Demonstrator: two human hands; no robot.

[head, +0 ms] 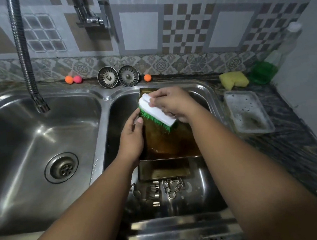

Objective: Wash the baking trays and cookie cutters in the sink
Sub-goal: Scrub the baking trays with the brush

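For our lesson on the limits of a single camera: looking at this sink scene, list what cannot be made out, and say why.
Head view only:
- Right basin's drain: hidden under the brown-stained metal baking tray.
- Small metal cookie cutters: too dim and small to tell shapes or count.
- Clear plastic bottle at right: blurred, contents unreadable.
- Running water from the flexible steel faucet hose: not discernible.
- Right hand's palm: hidden behind the white, green-bristled scrub brush.

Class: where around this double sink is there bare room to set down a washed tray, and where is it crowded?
Free: the left basin, bare but for its drain. Crowded: the right basin, with trays, cutters and both hands, and the right counter, taken by a tub and sponge.
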